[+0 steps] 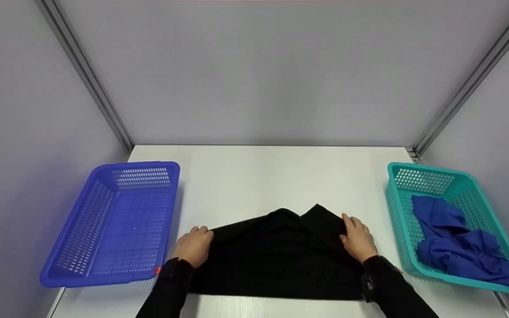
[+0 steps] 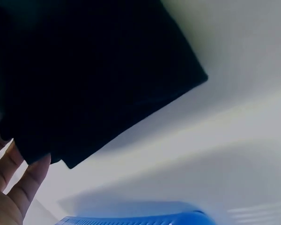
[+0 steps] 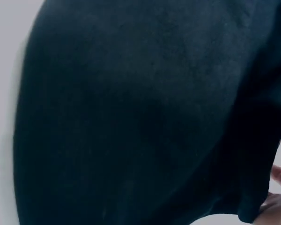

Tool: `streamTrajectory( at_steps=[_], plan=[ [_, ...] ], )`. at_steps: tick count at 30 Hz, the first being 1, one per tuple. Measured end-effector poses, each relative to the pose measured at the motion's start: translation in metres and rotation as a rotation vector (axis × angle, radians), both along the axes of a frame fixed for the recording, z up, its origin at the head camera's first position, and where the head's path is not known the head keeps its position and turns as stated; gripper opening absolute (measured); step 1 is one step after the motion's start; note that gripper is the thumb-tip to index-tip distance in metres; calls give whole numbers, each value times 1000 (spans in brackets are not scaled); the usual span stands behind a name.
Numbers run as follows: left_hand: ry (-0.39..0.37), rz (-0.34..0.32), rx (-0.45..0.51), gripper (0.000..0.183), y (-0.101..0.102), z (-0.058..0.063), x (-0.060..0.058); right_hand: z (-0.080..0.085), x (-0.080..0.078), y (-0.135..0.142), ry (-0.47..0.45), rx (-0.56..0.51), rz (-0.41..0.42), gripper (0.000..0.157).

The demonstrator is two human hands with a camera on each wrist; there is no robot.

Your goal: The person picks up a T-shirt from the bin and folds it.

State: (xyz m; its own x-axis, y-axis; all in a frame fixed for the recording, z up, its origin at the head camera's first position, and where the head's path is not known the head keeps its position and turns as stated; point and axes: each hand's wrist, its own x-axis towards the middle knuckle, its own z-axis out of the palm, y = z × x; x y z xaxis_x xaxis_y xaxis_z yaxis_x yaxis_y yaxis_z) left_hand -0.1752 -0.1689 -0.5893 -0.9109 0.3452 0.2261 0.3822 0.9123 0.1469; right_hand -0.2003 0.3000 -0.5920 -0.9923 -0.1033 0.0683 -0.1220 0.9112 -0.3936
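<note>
A black cloth point(image 1: 276, 260) lies on the table in front of me, folded into a wide shape. Its near edge runs straight, while its far edge is uneven and peaks toward the right. At its far left corner my left hand point(image 1: 194, 245) pinches the fabric; the left wrist view shows the thumb and fingers point(image 2: 30, 185) at the cloth's edge. On the opposite side, my right hand point(image 1: 359, 238) grips the right edge. Fabric point(image 3: 131, 117) fills most of the right wrist view, and only part of the right hand point(image 3: 276, 211) shows there.
To the left stands a blue plastic basket point(image 1: 172, 212) with nothing in it. A teal basket point(image 1: 393, 212) on the right holds a crumpled blue cloth point(image 1: 453, 243), partly draped over its near rim. Grey panels point(image 1: 272, 75) enclose the white table point(image 1: 272, 176) at the back and sides.
</note>
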Motion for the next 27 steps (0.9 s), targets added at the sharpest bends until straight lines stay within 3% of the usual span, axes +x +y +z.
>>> streamTrajectory(
  at_steps=[4,7,10,13,20,23,27],
  plan=[
    [-33,13,8,19,2,1,0,6,-4,-4,-134,21,-70,66],
    [-35,20,16,18,3,4,0,11,-6,-7,-188,40,-102,52],
    [-33,35,25,16,5,8,1,14,-8,-9,-170,48,-105,32],
    [-25,59,32,15,7,13,0,18,-11,-8,-121,17,-95,22],
    [-22,108,68,13,11,27,-6,34,-19,-4,-49,-131,-50,23],
    [-24,108,80,14,11,29,-9,39,-21,-3,-10,-197,-14,31],
    [-20,107,89,13,10,29,-11,48,-27,-5,6,-313,-35,32]
  ],
)
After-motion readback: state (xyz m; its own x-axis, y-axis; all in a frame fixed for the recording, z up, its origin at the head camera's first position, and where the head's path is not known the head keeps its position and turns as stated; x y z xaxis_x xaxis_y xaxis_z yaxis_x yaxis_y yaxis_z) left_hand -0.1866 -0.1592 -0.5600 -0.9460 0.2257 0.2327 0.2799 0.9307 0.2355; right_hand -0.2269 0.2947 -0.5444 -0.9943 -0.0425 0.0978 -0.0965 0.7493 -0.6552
